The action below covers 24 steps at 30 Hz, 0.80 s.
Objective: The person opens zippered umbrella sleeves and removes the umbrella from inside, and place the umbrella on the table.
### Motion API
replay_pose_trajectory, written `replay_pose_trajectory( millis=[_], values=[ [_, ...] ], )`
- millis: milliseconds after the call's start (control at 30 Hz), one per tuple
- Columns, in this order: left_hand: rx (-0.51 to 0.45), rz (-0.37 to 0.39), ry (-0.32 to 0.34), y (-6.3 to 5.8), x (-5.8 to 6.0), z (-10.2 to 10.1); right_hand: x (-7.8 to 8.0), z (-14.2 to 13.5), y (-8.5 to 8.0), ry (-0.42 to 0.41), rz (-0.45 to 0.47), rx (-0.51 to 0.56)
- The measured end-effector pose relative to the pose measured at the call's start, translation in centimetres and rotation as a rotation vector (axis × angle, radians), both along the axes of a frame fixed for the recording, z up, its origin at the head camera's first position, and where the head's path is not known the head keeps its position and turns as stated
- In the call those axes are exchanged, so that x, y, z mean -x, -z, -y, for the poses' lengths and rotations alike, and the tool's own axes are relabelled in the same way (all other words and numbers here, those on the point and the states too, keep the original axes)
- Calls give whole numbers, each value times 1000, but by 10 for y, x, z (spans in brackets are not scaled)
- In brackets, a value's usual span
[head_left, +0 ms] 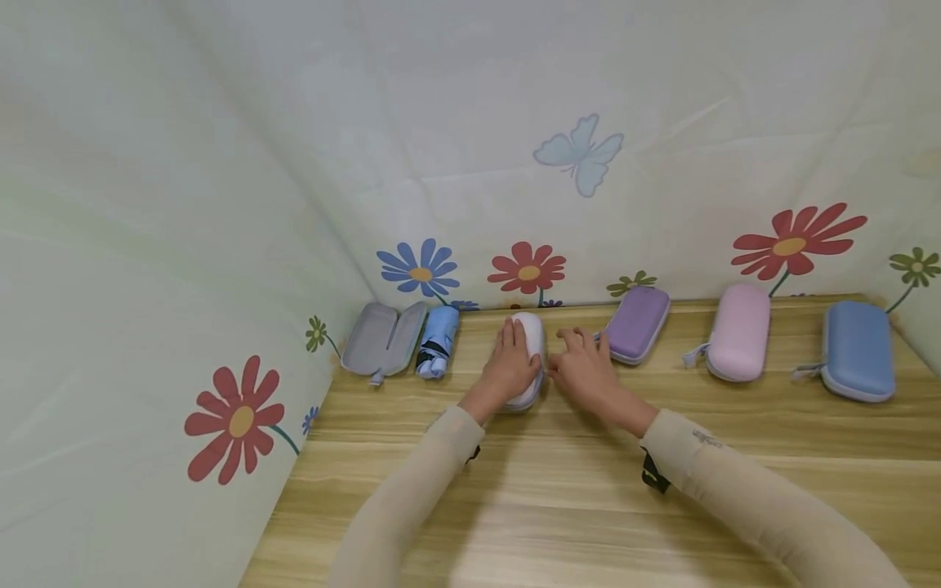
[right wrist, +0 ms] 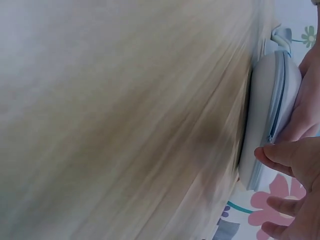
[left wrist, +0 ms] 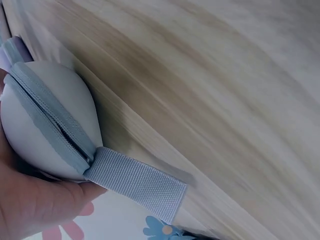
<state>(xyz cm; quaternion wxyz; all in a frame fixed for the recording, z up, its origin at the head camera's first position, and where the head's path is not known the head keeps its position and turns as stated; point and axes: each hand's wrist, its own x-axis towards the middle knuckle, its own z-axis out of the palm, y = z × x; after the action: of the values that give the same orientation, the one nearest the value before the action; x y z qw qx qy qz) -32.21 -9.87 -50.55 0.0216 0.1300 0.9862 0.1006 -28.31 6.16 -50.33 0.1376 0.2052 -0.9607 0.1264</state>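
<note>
A white zippered case [head_left: 534, 339] with grey-blue trim lies on the wooden table. My left hand [head_left: 507, 369] grips it, fingers across its top. In the left wrist view a grey fabric strap [left wrist: 140, 182] sticks out from the end of the case's zipper [left wrist: 47, 115]. On the case's right side, my right hand [head_left: 586, 374] pinches at the zipper pull [right wrist: 270, 139] with thumb and forefinger, the other fingers spread apart. The pull itself is mostly hidden by the fingertips. A narrow dark gap shows along part of the zipper in the right wrist view.
Left of my hands lie an open grey case [head_left: 367, 343] and a folded blue umbrella [head_left: 439, 335]. To the right stand a purple case [head_left: 638, 323], a pink case [head_left: 741, 331] and a blue case [head_left: 858, 349]. A flower-printed curtain [head_left: 456, 163] borders the table's back and left.
</note>
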Motion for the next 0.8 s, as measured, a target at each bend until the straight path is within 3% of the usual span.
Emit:
replay_pose_trajectory(
  millis=[200, 500, 800],
  values=[
    [16, 14, 44, 2, 0, 8, 11, 4, 0, 20, 10, 8],
    [18, -13, 167, 4, 1, 18, 26, 2, -1, 73, 21, -30],
    [108, -18, 297, 0, -2, 25, 42, -6, -1, 129, 42, -40]
  ],
)
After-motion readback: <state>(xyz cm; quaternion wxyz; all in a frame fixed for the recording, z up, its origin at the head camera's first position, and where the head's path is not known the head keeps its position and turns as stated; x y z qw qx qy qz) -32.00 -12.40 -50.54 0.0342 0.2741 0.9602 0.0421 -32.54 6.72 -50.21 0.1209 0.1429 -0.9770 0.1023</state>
